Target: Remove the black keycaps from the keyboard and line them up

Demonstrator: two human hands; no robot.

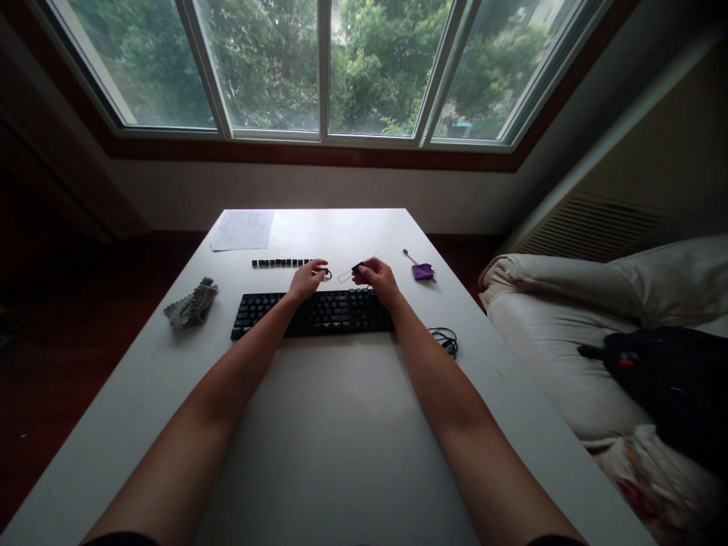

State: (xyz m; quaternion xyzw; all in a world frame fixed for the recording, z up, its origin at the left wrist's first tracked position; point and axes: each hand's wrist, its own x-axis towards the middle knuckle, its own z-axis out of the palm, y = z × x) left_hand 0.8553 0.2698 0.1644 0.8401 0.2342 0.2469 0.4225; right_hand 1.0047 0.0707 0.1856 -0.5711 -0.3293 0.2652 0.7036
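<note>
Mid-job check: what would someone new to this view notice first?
The black keyboard lying across the white table would likely catch the eye first. Near its far edge, the right hand holds what looks like a wire keycap puller, the left hand a small dark piece. Beyond the keyboard's left half, a row of black keycaps stands out.

**Your left hand [307, 280] and right hand [380, 279] face each other, just apart**

Your bare left arm [219, 402] and right arm [456, 402] stretch ahead, wide apart behind the hands and narrowing toward them. Your left fingers [319, 263] bend inward, pointing to the right hand. Your right fingers curl into a pinch, their tips turned to the left hand.
</note>
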